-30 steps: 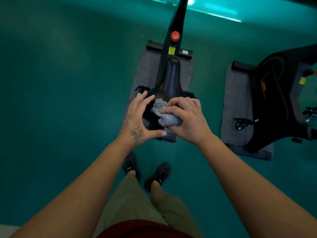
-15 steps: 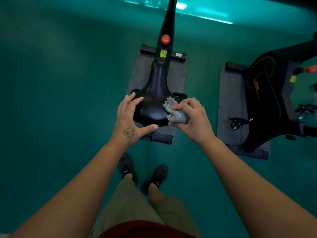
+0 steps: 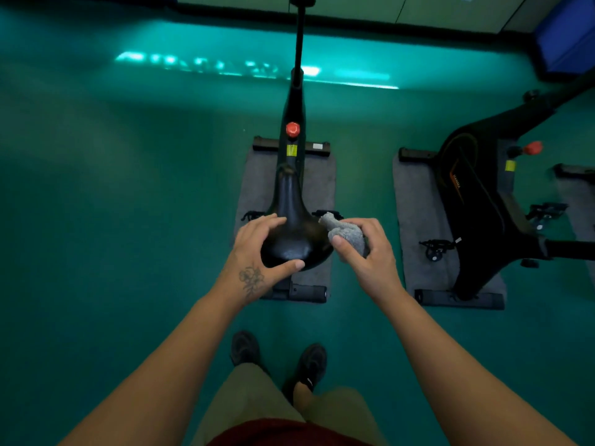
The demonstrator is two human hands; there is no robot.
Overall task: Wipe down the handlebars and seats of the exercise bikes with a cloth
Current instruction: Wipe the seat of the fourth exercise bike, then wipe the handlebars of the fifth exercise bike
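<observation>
A black bike seat [image 3: 294, 226] sits just in front of me, its nose pointing away toward the frame with a red knob [image 3: 292, 129]. My left hand [image 3: 257, 249] cups the seat's left rear edge, thumb under the back rim. A bunched grey cloth [image 3: 346, 233] is held in my right hand [image 3: 367, 252] against the seat's right rear side. The handlebars at the far end of the post [image 3: 299, 43] are cut off by the top of the view.
The bike stands on a grey mat [image 3: 322, 181] on a green floor. A second black exercise bike [image 3: 476, 201] on its own mat [image 3: 418, 220] stands to the right. Its pedal [image 3: 434, 247] sticks out toward me. My feet [image 3: 280, 358] are just behind the seat.
My right hand slid the cloth from the middle rear of the seat to its right edge. My left hand stayed on the seat's left side. The view tilted up, so the seat sits lower.
</observation>
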